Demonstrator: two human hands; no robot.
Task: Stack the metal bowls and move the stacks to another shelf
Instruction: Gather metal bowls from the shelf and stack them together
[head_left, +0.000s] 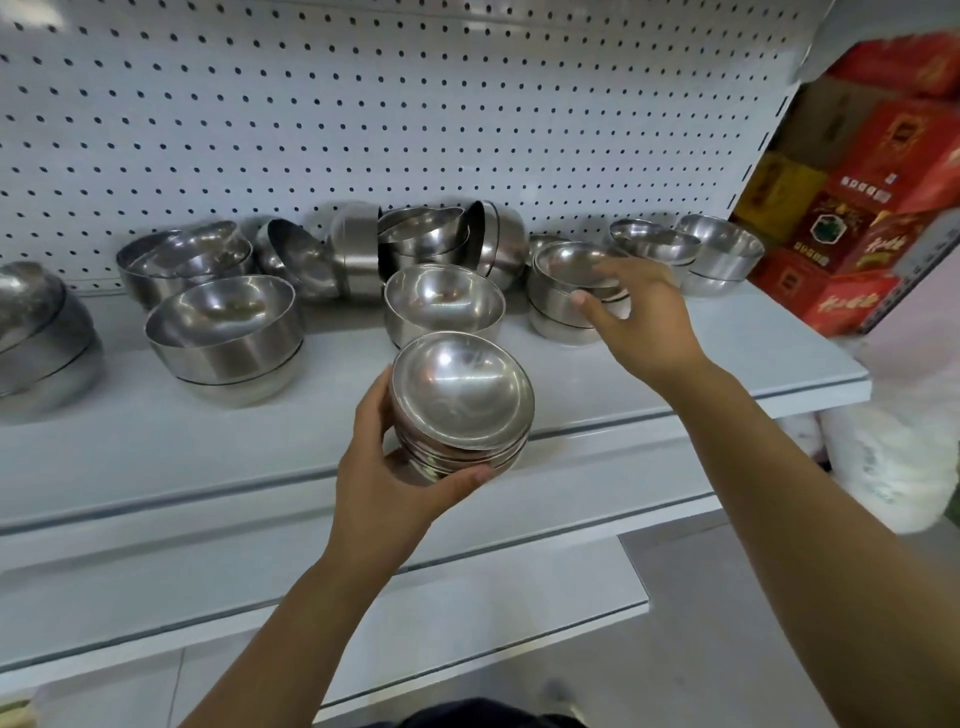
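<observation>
My left hand (382, 478) grips a small stack of nested metal bowls (460, 400) in front of the white shelf (727, 358), fingers curled round its underside. My right hand (636, 306) is stretched out to a short stack of bowls (563, 291) on the shelf's right half. Its fingers spread over the top bowl's near rim, thumb beside the stack; I cannot tell whether they close on it. A single bowl (441, 299) stands just behind the held stack. More bowls and stacks fill the back of the shelf, several lying tipped on their sides (363, 249).
A pegboard wall (363, 114) backs the shelf. A large two-bowl stack (228, 332) stands on the left, another at the left edge (41, 338). Two stacks (717, 254) sit at the far right. Red cartons (857, 208) are piled past the shelf's right end. Lower shelves (363, 597) jut out below.
</observation>
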